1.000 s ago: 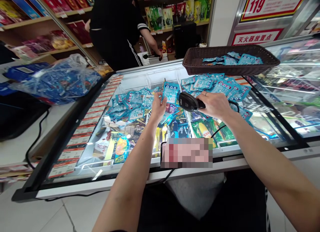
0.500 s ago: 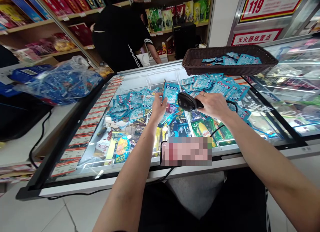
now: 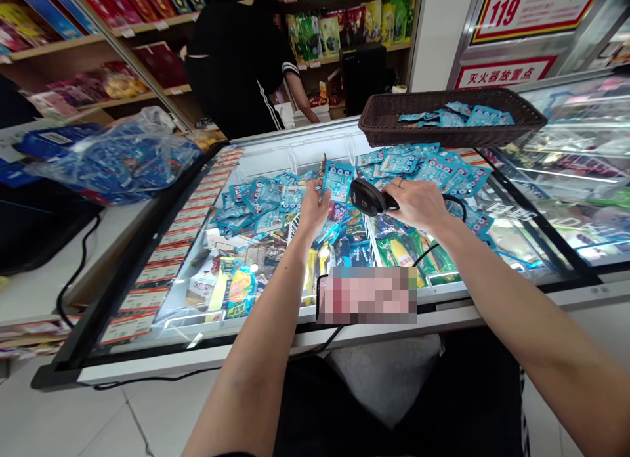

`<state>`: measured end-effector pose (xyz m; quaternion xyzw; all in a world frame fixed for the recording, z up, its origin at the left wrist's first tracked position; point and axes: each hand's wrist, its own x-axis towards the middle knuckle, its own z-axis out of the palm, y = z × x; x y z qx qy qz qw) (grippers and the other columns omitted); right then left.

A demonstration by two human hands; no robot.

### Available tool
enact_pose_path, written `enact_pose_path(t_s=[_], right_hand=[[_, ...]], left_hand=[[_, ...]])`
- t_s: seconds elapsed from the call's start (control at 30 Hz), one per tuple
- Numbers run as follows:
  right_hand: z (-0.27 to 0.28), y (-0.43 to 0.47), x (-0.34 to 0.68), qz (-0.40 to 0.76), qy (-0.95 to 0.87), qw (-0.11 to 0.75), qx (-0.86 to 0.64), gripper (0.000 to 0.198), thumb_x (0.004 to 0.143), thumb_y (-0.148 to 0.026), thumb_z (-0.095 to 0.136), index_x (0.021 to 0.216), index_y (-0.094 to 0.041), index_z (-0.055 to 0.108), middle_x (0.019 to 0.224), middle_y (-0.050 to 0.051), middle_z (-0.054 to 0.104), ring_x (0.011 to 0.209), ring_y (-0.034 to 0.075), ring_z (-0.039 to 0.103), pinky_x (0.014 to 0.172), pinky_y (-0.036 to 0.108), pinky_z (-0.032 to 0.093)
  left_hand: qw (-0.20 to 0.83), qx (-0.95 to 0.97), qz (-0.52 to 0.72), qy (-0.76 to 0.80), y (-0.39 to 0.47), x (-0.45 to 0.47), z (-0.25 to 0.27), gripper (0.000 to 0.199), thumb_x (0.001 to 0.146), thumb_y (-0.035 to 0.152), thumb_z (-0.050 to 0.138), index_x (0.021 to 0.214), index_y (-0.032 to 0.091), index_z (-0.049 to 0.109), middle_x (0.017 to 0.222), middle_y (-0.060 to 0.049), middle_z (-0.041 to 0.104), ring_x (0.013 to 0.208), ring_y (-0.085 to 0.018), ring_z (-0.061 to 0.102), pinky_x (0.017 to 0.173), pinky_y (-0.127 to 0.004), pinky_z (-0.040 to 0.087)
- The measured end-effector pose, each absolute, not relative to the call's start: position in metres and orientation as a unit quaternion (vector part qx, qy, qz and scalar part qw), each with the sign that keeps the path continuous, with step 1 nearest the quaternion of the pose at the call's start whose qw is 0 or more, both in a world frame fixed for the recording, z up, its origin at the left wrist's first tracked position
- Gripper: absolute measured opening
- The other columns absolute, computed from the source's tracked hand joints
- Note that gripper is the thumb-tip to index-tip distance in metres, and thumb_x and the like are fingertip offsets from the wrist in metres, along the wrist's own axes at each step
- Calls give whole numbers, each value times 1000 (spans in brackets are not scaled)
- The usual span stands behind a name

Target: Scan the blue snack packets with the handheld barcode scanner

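Between the fingers of my left hand (image 3: 314,209) is a blue snack packet (image 3: 338,180), tilted up above the freezer's glass top. My right hand (image 3: 418,202) is wrapped round the handle of a black barcode scanner (image 3: 367,197). The scanner's head points left, close beside the packet and apart from it. A pile of similar blue packets (image 3: 266,197) lies on the glass left of my left hand. Another pile of blue packets (image 3: 438,171) spreads behind and beyond my right hand.
A brown woven basket (image 3: 453,138) with blue packets stands at the back right. A clear plastic bag (image 3: 142,161) of blue packs lies at the left. A phone-like device (image 3: 367,296), blurred out, rests on the front edge of the freezer (image 3: 197,353). A person in black (image 3: 236,63) bends behind it.
The packet in my left hand has turned slightly and shifted a little to the right. The scanner has tilted slightly. The person behind has moved a little to the right.
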<state>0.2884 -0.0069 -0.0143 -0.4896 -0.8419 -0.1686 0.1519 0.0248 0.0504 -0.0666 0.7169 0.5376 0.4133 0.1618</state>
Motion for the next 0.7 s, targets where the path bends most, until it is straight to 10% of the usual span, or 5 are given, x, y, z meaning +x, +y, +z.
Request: enact_pose_path(t_s=[0.7], right_hand=[[-16,-6,290,-193,-851,170,-458,28,88,-38,47,100,-18,62,90,7,66,73,19,58,57,30,24]], left_hand=[[200,695,443,530,49,27,-64,15,90,28,46,103,25,39,69,4,55,55,-11,54,59,-28,42]])
